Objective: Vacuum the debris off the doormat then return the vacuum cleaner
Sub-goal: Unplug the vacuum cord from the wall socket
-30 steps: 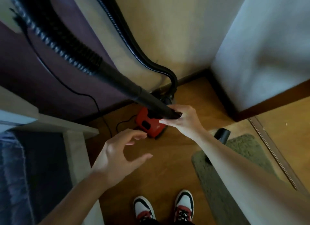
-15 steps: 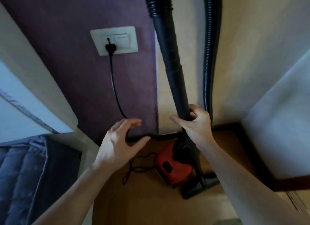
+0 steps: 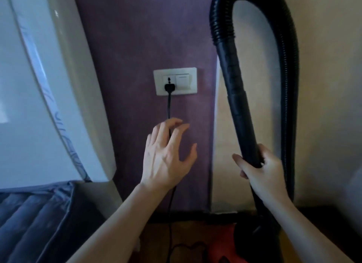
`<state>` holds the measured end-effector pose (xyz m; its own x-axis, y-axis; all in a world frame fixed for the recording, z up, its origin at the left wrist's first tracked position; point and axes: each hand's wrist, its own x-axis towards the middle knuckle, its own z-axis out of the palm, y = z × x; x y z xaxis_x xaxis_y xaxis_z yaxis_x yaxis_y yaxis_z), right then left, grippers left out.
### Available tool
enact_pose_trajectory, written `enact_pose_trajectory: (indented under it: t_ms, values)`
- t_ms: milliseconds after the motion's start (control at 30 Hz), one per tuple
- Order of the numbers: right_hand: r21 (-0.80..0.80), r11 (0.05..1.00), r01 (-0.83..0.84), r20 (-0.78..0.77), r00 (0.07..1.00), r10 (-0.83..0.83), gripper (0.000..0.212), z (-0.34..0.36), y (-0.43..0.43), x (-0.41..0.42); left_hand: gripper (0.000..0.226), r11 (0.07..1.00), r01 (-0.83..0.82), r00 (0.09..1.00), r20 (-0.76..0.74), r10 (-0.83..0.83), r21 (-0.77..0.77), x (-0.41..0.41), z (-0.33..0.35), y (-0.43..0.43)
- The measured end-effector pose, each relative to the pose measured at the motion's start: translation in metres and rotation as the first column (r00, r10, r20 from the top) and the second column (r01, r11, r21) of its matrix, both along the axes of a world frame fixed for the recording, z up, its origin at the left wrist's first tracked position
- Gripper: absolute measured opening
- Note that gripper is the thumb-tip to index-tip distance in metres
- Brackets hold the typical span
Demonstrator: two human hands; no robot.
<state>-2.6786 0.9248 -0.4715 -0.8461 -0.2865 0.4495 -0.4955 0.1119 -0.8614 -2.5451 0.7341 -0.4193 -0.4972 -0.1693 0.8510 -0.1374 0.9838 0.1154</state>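
Note:
The vacuum's black wand (image 3: pixel 238 109) stands nearly upright against the wall corner, and my right hand (image 3: pixel 260 172) grips its lower part. Its ribbed hose (image 3: pixel 290 70) loops over the top and runs down on the right. Only a sliver of the red vacuum body (image 3: pixel 221 245) shows at the bottom edge. My left hand (image 3: pixel 168 155) is raised with fingers spread, empty, just below the white wall socket (image 3: pixel 175 81). The black plug (image 3: pixel 169 87) sits in the socket and its cord (image 3: pixel 169 108) drops behind my left fingers. The doormat is out of view.
A purple wall panel (image 3: pixel 137 37) meets a cream wall (image 3: pixel 329 47) on the right. A white curved cabinet (image 3: pixel 39 86) fills the left, with dark blue quilted fabric (image 3: pixel 29 223) below it. A dark skirting board (image 3: pixel 186 215) runs above the wooden floor (image 3: pixel 154 241).
The view has tilted up from the floor to the wall. My left hand has risen toward the socket and cord. My right hand keeps its hold on the wand, now upright.

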Motion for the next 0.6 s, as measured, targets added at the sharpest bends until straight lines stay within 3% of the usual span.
enact_pose_trajectory:
  t_ms: [100, 167, 233, 333, 400, 500, 600]
  values:
    - [-0.01, 1.0, -0.006, 0.001, 1.0, 0.006, 0.021, 0.001, 0.004, -0.001, 0.051, 0.992, -0.124, 0.992, 0.006, 0.124, 0.022, -0.006, 0.032, -0.011]
    - [0.0, 1.0, 0.019, 0.007, 1.0, -0.019, 0.02, 0.004, 0.008, -0.002, 0.055, 0.984, -0.158, 0.983, 0.086, 0.165, -0.081, -0.016, 0.052, -0.015]
    - [0.0, 0.999, 0.049, 0.012, 0.999, -0.049, 0.019, 0.01, 0.014, -0.004, 0.056, 0.973, -0.109, 0.976, 0.166, 0.144, -0.204, -0.029, 0.061, -0.008]
    - [-0.06, 0.997, 0.043, 0.041, 0.998, -0.04, 0.017, 0.014, 0.035, -0.006, 0.052, 0.961, 0.094, 0.959, 0.283, -0.018, -0.259, -0.046, 0.034, 0.016]
    - [-0.078, 0.995, 0.054, 0.055, 0.997, -0.05, 0.017, 0.009, 0.053, -0.006, 0.053, 0.958, 0.204, 0.908, 0.405, -0.109, -0.201, -0.046, -0.016, 0.038]
    - [-0.119, 0.99, 0.08, 0.062, 0.995, -0.073, 0.02, 0.002, 0.071, -0.008, 0.057, 0.956, 0.294, 0.782, 0.573, -0.244, 0.005, -0.03, -0.11, 0.069]
    - [-0.168, 0.984, 0.062, 0.089, 0.995, -0.048, 0.019, -0.001, 0.082, -0.014, 0.065, 0.947, 0.247, 0.601, 0.734, -0.318, 0.208, -0.005, -0.192, 0.099]
